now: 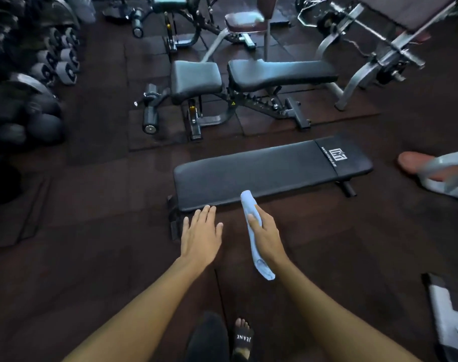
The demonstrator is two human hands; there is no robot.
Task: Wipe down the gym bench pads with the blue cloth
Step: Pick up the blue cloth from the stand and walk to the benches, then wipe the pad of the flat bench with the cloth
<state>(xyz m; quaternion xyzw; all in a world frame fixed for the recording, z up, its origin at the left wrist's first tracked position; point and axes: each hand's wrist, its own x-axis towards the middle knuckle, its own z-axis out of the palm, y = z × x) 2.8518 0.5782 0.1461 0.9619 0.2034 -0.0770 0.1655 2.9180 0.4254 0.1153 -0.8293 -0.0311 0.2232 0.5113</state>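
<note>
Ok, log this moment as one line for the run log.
stage: approaching flat bench | right hand: grip on rolled blue cloth | left hand: open, empty | cloth tip over pad's near edge, contact unclear | wiping: not started
</note>
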